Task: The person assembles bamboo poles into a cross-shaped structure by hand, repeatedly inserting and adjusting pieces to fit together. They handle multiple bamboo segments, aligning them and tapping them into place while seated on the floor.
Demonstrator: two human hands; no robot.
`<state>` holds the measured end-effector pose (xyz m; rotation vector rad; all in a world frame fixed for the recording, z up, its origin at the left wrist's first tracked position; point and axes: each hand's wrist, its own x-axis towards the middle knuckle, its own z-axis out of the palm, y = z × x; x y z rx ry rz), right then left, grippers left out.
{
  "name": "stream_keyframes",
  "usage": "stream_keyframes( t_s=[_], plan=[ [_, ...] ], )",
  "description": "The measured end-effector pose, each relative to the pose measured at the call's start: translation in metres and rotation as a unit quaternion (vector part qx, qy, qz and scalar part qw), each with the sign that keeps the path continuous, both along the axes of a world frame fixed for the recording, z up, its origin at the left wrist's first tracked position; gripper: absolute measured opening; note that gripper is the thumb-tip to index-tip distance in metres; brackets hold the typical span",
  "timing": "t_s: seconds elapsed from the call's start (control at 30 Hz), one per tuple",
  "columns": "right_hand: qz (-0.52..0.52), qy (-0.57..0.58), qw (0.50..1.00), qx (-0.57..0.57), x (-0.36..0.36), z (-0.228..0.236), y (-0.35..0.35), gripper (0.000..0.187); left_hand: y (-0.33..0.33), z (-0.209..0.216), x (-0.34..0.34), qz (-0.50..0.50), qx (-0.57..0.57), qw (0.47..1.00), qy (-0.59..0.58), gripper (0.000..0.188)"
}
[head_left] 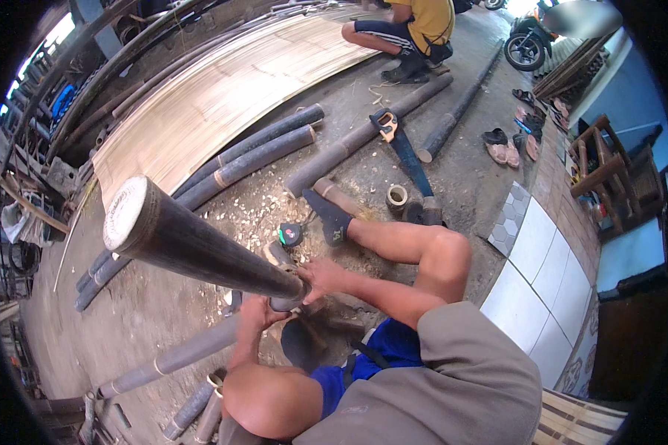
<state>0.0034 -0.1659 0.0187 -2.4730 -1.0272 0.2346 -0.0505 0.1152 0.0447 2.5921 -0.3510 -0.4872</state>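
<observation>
A thick, dark bamboo pole [208,248] stands tilted up in front of me, its pale cut end towards the upper left. Around its lower end my left hand [258,313] is closed from the left side. My right hand [321,278] grips the same end from the right, by a ringed joint. Beneath my hands, short bamboo pieces lie partly hidden by the pole and my fingers. A black and green tape measure [290,234] rests on the floor just beyond, near my socked foot [329,218].
A handsaw [404,152] leans across a long bamboo pole [364,137]. Several dark poles lie by a large split-bamboo sheet [223,78]. A short hollow bamboo piece [397,196] stands upright. Wood chips [267,211] litter the floor. A person in yellow [429,26] crouches at the back.
</observation>
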Motion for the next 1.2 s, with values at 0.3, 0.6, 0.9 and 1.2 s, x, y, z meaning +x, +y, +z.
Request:
stream_keyframes(
  t_s=[0.3, 0.6, 0.9, 1.2],
  plan=[
    [-0.125, 0.189, 0.964, 0.143, -0.037, 0.014, 0.022, 0.095, -0.010, -0.037, -0.009, 0.003, -0.020, 0.999, -0.024, 0.094],
    [-0.124, 0.181, 0.877, 0.428, -0.057, 0.115, 0.044, 0.070, -0.001, -0.048, -0.019, 0.034, -0.035, 0.998, -0.047, 0.113],
    [-0.289, -0.045, 0.920, 0.260, -0.128, 0.273, -0.146, 0.073, -0.015, -0.056, -0.045, 0.078, 0.143, 0.985, -0.061, 0.116],
    [-0.642, 0.121, 0.713, 0.253, -0.237, 0.218, -0.289, 0.054, 0.008, -0.041, -0.077, 0.123, 0.132, 0.981, -0.073, 0.105]
  ],
)
